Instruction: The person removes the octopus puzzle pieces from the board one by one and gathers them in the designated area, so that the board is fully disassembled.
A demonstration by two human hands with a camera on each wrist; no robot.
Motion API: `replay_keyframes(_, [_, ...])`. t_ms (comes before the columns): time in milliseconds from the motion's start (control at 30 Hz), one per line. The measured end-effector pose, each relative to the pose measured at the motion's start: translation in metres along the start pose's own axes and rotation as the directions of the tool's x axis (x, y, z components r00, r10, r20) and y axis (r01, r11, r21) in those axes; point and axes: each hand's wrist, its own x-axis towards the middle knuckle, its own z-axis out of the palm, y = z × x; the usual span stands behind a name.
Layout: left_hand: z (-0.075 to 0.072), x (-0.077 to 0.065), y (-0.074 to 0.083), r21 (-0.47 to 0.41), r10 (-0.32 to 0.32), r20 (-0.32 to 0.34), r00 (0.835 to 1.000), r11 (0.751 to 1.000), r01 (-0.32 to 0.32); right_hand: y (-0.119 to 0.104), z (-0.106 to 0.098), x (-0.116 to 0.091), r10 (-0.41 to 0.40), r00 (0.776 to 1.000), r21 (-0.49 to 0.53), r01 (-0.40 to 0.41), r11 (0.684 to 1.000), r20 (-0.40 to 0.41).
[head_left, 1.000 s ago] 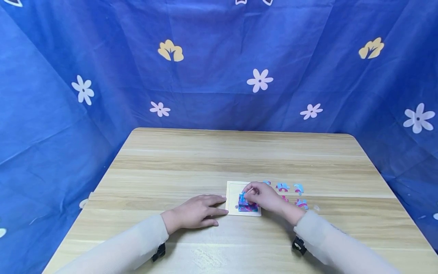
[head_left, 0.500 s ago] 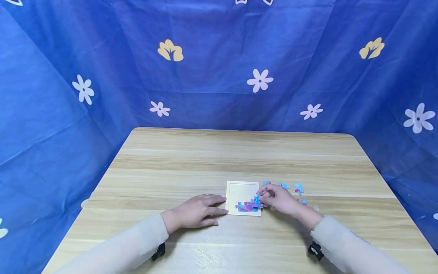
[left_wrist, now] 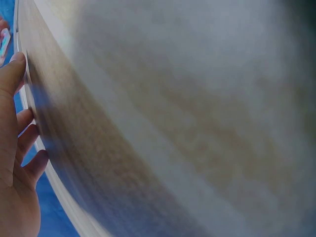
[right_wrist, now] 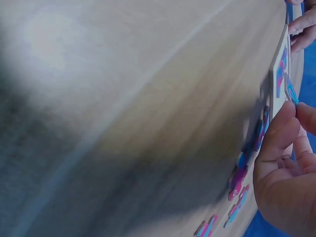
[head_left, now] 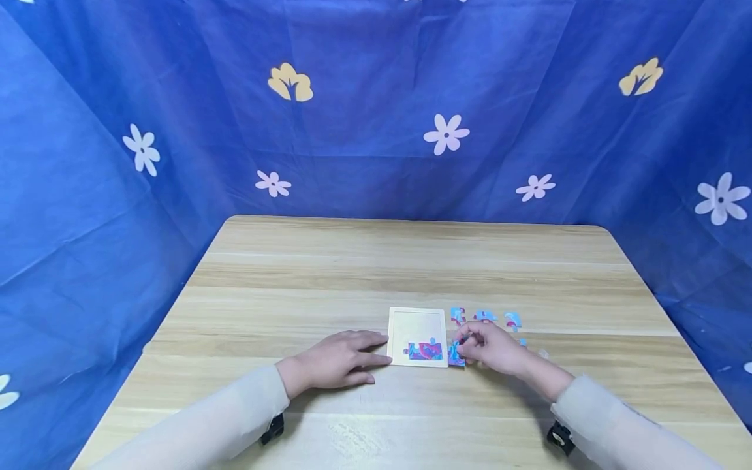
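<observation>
A pale square puzzle tray (head_left: 405, 326) lies on the table, with joined pink and blue jigsaw pieces (head_left: 425, 351) along its lower right part. My left hand (head_left: 331, 361) lies flat with fingers spread, its fingertips at the tray's left edge. Just past the right edge of the tray, my right hand (head_left: 492, 348) pinches a blue and purple jigsaw piece (head_left: 455, 354) between thumb and finger. In the right wrist view that piece (right_wrist: 291, 90) stands tilted at the fingertips, close to the tray (right_wrist: 274, 74).
Loose jigsaw pieces lie right of the tray: one at its upper corner (head_left: 457, 316), others farther right (head_left: 513, 320), some partly hidden by the right hand. The wooden table (head_left: 352, 261) ends at a blue flowered cloth (head_left: 376, 130) behind.
The right hand has moved from over the tray to its right side, carrying the jigsaw piece away from the joined ones. The left hand has stayed at the tray's edge.
</observation>
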Motion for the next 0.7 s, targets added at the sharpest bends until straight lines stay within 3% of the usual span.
replay_keyframes(567, [-0.001,0.0,0.001,0.002,0.0,0.004,1.0,1.0,0.0,0.008,0.003,-0.013,0.035,0.998,0.02,-0.036,0.999,0.053])
replay_keyframes(700, [-0.001,0.0,0.002,0.005,-0.004,0.007,1.0,1.0,0.004,0.007,0.005,-0.014,0.024,0.999,-0.023,-0.023,0.999,0.048])
